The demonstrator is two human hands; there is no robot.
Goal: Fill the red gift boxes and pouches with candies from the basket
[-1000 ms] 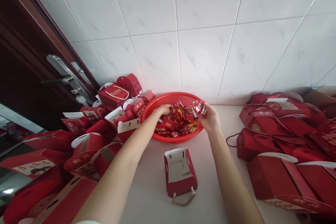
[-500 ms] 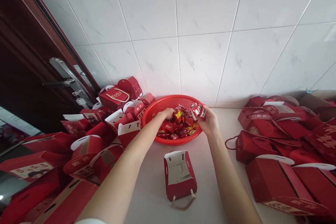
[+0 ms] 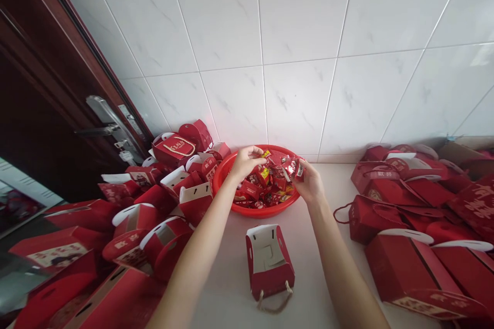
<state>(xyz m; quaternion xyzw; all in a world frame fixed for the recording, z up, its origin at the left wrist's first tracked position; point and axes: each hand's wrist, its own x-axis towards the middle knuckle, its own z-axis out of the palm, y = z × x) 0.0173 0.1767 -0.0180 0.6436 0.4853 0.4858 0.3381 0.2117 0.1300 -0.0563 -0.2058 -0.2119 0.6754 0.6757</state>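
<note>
A red plastic basket (image 3: 266,212) stands against the wall with many wrapped candies (image 3: 266,190) inside, mostly red with some yellow. Over its left side, my left hand (image 3: 247,162) pinches a small yellow-and-red wrapped candy (image 3: 266,154) between thumb and fingers. My right hand (image 3: 310,181) is at the basket's right rim, its fingers closed on several red wrapped candies (image 3: 292,166) with white print. In front of the basket sits an open red gift box (image 3: 272,285), its white inside showing and a rope handle (image 3: 276,310) hanging toward me.
Many red gift boxes (image 3: 154,241) crowd the left, some with open tops. More red boxes (image 3: 412,267) are packed on the right. Behind is a white tiled wall (image 3: 301,108); a dark door (image 3: 46,97) with a metal handle (image 3: 102,129) is at the left.
My left hand has risen out of the candies with a small yellow-and-red candy. My right hand keeps its candies at the rim. The view has shifted slightly.
</note>
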